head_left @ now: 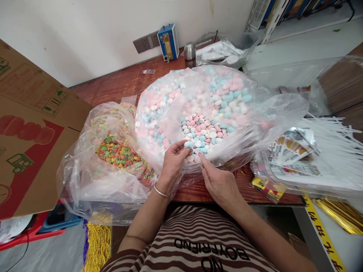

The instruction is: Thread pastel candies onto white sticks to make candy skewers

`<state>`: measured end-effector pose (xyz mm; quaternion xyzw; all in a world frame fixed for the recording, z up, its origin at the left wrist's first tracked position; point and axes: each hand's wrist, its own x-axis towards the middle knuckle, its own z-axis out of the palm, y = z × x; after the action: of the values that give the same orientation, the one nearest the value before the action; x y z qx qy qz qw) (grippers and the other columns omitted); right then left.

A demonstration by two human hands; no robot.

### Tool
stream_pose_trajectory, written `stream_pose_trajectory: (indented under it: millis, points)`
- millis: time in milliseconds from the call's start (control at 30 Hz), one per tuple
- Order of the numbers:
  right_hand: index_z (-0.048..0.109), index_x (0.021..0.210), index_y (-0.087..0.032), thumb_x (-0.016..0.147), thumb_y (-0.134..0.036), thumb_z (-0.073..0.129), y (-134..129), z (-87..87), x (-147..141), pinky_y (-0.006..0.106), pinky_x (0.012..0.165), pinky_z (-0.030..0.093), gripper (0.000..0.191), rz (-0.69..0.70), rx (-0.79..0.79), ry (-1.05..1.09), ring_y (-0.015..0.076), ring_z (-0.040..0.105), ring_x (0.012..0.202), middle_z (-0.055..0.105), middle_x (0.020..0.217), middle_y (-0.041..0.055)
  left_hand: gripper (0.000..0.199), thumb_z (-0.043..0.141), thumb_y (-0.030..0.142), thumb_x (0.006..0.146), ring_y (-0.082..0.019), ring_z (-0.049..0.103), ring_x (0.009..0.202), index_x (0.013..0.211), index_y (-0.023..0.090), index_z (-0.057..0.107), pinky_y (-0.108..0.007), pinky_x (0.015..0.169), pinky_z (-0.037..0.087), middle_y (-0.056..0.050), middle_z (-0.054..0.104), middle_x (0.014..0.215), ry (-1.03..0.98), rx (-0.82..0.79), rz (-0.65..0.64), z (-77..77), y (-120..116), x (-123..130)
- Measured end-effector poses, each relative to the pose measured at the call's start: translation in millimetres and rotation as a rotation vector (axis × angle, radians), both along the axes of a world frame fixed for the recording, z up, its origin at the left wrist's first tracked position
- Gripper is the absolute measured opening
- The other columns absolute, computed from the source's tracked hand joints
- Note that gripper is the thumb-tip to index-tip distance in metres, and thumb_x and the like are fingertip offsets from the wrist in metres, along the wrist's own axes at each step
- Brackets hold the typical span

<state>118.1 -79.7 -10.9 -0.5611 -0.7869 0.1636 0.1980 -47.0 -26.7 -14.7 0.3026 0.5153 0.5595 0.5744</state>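
Note:
My left hand [176,156] pinches a light blue oval candy [189,144] between thumb and fingertips. Close beside it, my right hand [217,179] is closed, its fingertips pressed together near the candy. A thin pale piece seems to run from those fingertips towards the candy, too small to make out. Both hands are at the near side of a large clear plastic bag [172,113], opened at the middle. Inside lie many pink, white and blue candies [202,128] of the same rounded shape.
Left of it is a clear bag of small colourful rings [120,153], beside a cardboard box [34,124]. White sticks [331,147] and printed packets [293,151] lie in a clear tray at right. A steel flask [190,53] and a blue device [168,41] stand behind.

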Motion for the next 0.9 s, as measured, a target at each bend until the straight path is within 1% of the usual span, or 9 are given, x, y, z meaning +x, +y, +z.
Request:
stream_pose_trajectory:
  millis: [133,200,300,467,633,700,833,900]
  points:
    - [0.057,0.145,-0.016,0.1,-0.027,0.038,-0.2,5.3,-2.5,0.027,0.054,0.049,0.051,0.019,0.005,-0.021,0.0225,0.073,0.06,0.08,0.081,0.0114,0.046,0.089,0.036,0.065,-0.013,0.068,0.077,0.104,0.017,0.072,-0.027,0.074,0.055,-0.004,0.074,0.091,0.018,0.019,0.031,1.5,-0.8,0.1]
    - [0.06,0.143,-0.016,0.1,-0.028,0.038,-0.5,5.8,-2.6,0.027,0.054,0.049,0.05,0.018,-0.005,-0.01,0.0232,0.073,0.06,0.08,0.078,0.0115,0.046,0.089,0.037,0.065,-0.013,0.067,0.077,0.103,0.017,0.072,-0.028,0.075,0.055,-0.004,0.074,0.091,0.034,0.023,0.044,2.3,-0.9,-0.2]
    - [0.06,0.142,-0.017,0.1,-0.029,0.038,-0.6,4.9,-2.2,0.028,0.055,0.049,0.05,0.025,-0.033,0.002,0.0233,0.072,0.06,0.08,0.08,0.0117,0.044,0.088,0.037,0.066,-0.013,0.068,0.08,0.103,0.017,0.072,-0.029,0.078,0.055,-0.004,0.075,0.093,0.06,0.038,0.048,4.3,-1.7,0.1]
    - [0.059,0.143,-0.018,0.099,-0.027,0.038,0.5,4.3,-1.6,0.027,0.056,0.049,0.05,0.033,-0.056,-0.009,0.0229,0.073,0.063,0.08,0.082,0.0101,0.043,0.087,0.038,0.069,-0.014,0.069,0.08,0.105,0.018,0.072,-0.03,0.079,0.056,-0.005,0.075,0.094,0.095,0.06,0.029,6.0,-3.9,0.4]
    - [0.061,0.14,-0.017,0.101,-0.029,0.034,1.0,6.9,-1.2,0.029,0.065,0.051,0.048,0.068,-0.159,0.14,0.0246,0.075,0.077,0.081,0.095,0.0113,0.034,0.082,0.033,0.075,-0.015,0.069,0.082,0.104,0.02,0.072,-0.03,0.079,0.056,-0.004,0.076,0.092,0.192,0.146,-0.011,4.5,-5.1,-0.4]
    - [0.061,0.138,-0.017,0.101,-0.029,0.034,0.9,8.5,-1.8,0.029,0.068,0.052,0.047,0.069,-0.19,0.217,0.025,0.075,0.081,0.08,0.096,0.0116,0.03,0.08,0.031,0.077,-0.014,0.068,0.08,0.103,0.019,0.072,-0.029,0.077,0.056,-0.004,0.075,0.09,0.219,0.169,-0.031,4.3,-5.6,-0.4]
    - [0.062,0.135,-0.017,0.1,-0.029,0.035,0.6,10.1,-5.7,0.03,0.072,0.052,0.046,0.047,-0.213,0.329,0.0248,0.073,0.081,0.079,0.092,0.0114,0.024,0.077,0.028,0.079,-0.013,0.068,0.078,0.101,0.019,0.072,-0.027,0.075,0.054,-0.003,0.074,0.087,0.252,0.196,-0.048,4.3,-6.4,0.8]
    - [0.063,0.134,-0.015,0.1,-0.03,0.034,0.8,9.4,-8.2,0.031,0.073,0.052,0.047,0.034,-0.219,0.363,0.0244,0.072,0.08,0.078,0.093,0.0121,0.023,0.077,0.027,0.079,-0.013,0.068,0.077,0.099,0.019,0.072,-0.027,0.074,0.054,-0.002,0.074,0.085,0.262,0.202,-0.044,3.5,-6.7,2.3]
